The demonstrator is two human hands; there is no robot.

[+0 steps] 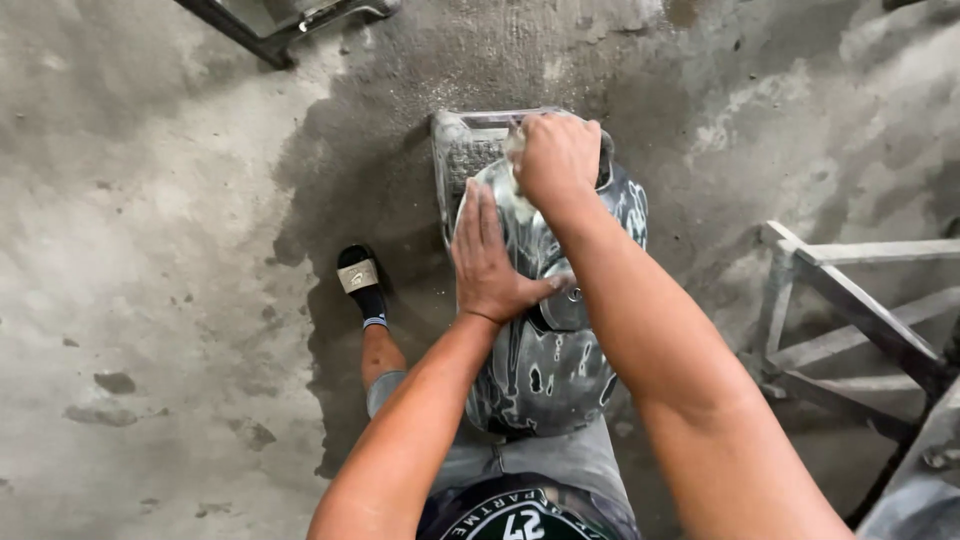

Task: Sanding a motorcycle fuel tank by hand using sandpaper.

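Closest to my lens are my two forearms, reaching down over a grey, paint-streaked motorcycle fuel tank [545, 330] propped between my knees, its far end on a small stool [460, 150]. Its long axis runs straight away from me. My left hand [488, 255] lies flat, fingers spread, on its left flank. My right hand [556, 160] is farther out, clenched on a pale pad [516, 148] at the far end.

Dusty concrete floor [150, 250]; grey metal frame [850, 310] at right.
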